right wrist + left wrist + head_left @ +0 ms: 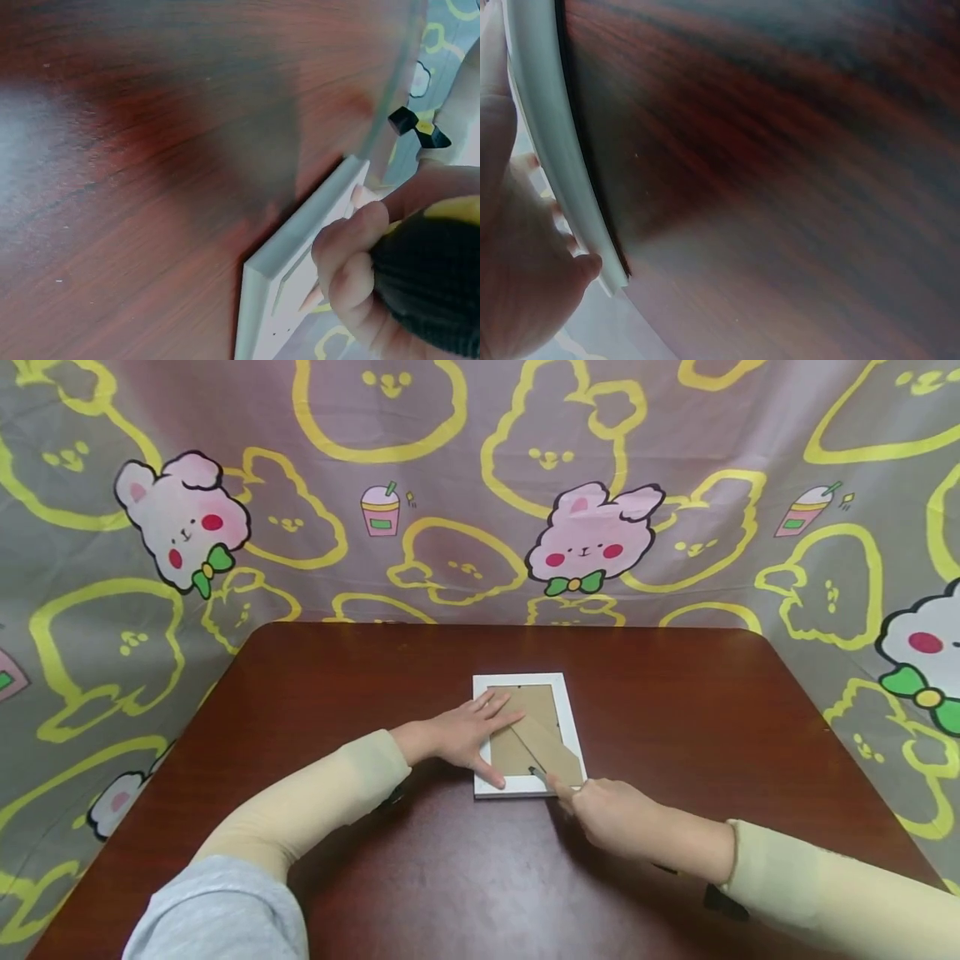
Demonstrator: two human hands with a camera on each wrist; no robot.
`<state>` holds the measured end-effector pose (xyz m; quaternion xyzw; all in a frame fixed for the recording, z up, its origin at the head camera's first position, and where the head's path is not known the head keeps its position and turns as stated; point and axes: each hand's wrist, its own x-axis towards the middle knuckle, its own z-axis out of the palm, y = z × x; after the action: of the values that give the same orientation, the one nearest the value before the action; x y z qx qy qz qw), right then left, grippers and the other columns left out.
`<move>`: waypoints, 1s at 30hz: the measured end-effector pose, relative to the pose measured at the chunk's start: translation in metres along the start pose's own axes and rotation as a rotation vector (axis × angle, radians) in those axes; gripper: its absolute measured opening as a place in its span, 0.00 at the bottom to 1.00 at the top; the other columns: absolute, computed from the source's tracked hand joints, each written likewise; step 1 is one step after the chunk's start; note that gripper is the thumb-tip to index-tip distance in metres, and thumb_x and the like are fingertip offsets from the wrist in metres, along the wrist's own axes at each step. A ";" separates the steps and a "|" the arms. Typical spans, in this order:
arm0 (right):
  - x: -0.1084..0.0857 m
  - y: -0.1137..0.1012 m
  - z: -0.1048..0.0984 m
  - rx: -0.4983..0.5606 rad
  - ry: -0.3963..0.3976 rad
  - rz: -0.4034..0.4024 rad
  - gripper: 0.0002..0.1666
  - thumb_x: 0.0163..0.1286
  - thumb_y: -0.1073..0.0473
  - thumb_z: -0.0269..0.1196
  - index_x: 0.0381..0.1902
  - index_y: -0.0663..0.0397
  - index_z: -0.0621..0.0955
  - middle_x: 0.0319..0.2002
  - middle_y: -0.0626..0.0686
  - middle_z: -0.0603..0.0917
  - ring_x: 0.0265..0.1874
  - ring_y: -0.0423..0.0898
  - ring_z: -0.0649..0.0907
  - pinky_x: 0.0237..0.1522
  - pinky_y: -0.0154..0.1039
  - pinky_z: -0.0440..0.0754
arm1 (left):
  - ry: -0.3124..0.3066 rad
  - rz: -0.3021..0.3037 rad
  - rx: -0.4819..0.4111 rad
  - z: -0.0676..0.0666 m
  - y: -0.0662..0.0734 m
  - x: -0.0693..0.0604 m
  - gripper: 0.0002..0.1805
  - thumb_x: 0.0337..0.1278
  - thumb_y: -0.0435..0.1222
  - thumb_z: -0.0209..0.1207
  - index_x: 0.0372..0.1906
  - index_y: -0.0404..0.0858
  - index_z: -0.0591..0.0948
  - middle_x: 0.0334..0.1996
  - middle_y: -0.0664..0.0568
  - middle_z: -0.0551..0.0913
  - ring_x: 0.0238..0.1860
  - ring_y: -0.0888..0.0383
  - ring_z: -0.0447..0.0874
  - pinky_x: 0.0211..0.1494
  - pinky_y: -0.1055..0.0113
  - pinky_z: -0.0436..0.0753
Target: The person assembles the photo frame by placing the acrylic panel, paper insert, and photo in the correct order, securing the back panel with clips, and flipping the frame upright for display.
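Observation:
A white picture frame (pixel 567 718) lies face down on the table, its brown backing board (pixel 536 700) upward. A tan easel leg (pixel 553 750) slants across the board, and small dark tabs sit along the inner edge. My left hand (pixel 467 733) rests spread over the frame's left side, fingers on the board and thumb on the lower border. My right hand (pixel 611 814) grips a screwdriver by its black and yellow handle (pixel 427 277) at the frame's lower right corner. The tool's tip is near the bottom tab (pixel 533 770); whether they touch, I cannot tell.
A glossy reddish-brown table (pixel 375 677) carries the frame near its middle. Patterned cloth (pixel 450 485) with bunny faces hangs behind and at both sides. A black and yellow device (pixel 420 127) is strapped at my left wrist.

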<state>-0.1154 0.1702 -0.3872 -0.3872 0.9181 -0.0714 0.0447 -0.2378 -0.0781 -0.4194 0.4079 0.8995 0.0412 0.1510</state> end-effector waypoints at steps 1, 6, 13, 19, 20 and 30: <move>0.000 0.001 -0.001 -0.008 0.019 -0.002 0.29 0.63 0.69 0.63 0.63 0.64 0.73 0.12 0.46 0.70 0.11 0.41 0.72 0.12 0.38 0.72 | 0.006 0.000 -0.003 -0.001 0.000 0.000 0.63 0.41 0.69 0.63 0.78 0.50 0.47 0.77 0.41 0.35 0.75 0.42 0.29 0.73 0.51 0.49; -0.001 0.007 -0.004 -0.037 0.108 -0.027 0.35 0.62 0.65 0.66 0.67 0.57 0.70 0.11 0.46 0.69 0.10 0.41 0.71 0.10 0.38 0.70 | 0.018 0.015 -0.011 -0.004 0.000 -0.001 0.63 0.41 0.69 0.64 0.78 0.49 0.47 0.77 0.41 0.35 0.75 0.41 0.30 0.73 0.51 0.48; -0.008 0.006 -0.004 -0.094 0.111 -0.059 0.27 0.60 0.66 0.66 0.58 0.58 0.75 0.10 0.45 0.67 0.08 0.41 0.69 0.08 0.36 0.68 | 0.012 0.017 -0.020 -0.003 0.001 -0.002 0.62 0.41 0.69 0.63 0.78 0.49 0.47 0.77 0.41 0.35 0.75 0.41 0.30 0.74 0.51 0.48; -0.011 0.003 -0.002 -0.099 0.107 -0.066 0.27 0.61 0.66 0.66 0.59 0.60 0.77 0.10 0.46 0.68 0.08 0.42 0.70 0.08 0.37 0.69 | 0.006 0.013 -0.017 -0.002 0.001 -0.002 0.62 0.41 0.69 0.63 0.78 0.50 0.47 0.77 0.41 0.35 0.75 0.41 0.30 0.74 0.51 0.46; -0.011 0.003 -0.002 -0.101 0.109 -0.069 0.26 0.61 0.65 0.65 0.59 0.60 0.77 0.10 0.45 0.68 0.08 0.42 0.70 0.09 0.38 0.69 | 0.006 0.012 -0.019 -0.003 0.001 -0.002 0.62 0.41 0.69 0.63 0.78 0.50 0.47 0.77 0.41 0.35 0.75 0.41 0.29 0.74 0.51 0.46; -0.006 0.005 -0.003 -0.126 0.099 -0.074 0.25 0.59 0.65 0.67 0.55 0.60 0.78 0.11 0.47 0.68 0.09 0.42 0.70 0.10 0.39 0.70 | 0.006 0.009 -0.019 -0.002 0.001 -0.001 0.62 0.41 0.69 0.63 0.78 0.50 0.47 0.77 0.42 0.35 0.75 0.42 0.29 0.74 0.52 0.47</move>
<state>-0.1149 0.1780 -0.3849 -0.4191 0.9069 -0.0343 -0.0279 -0.2368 -0.0782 -0.4171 0.4102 0.8978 0.0518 0.1519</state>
